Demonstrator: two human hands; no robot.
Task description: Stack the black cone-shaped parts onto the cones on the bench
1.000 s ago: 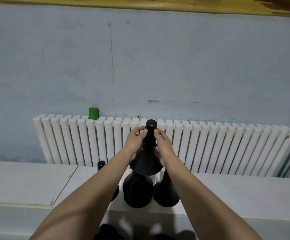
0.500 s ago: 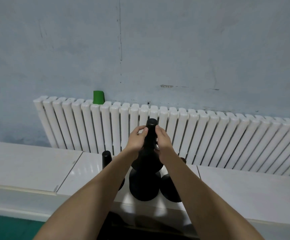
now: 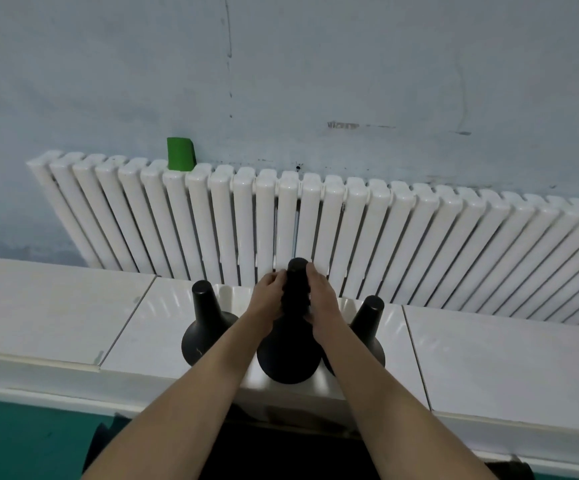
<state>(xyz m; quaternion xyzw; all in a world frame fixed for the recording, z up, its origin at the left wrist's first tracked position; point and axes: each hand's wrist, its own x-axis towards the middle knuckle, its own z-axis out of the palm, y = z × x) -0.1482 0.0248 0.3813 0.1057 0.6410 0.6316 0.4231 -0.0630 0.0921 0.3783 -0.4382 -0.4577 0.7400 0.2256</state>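
Head view, left hand (image 3: 269, 298) and right hand (image 3: 321, 300) gripping middle cone (image 3: 286, 358), opposite sides

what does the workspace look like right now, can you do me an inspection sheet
surface: white tiled bench, glossy, seams visible.
job's things: three black cones in a row near the front edge: left cone, middle cone stack with a ribbed neck, right cone partly behind the right forearm.
clutter: green block on top of the radiator.
hands: left hand and right hand both grip the stack's neck, fingers curled round it.
cables: nothing seen.
surroundings: white radiator against a pale blue wall; teal floor below.
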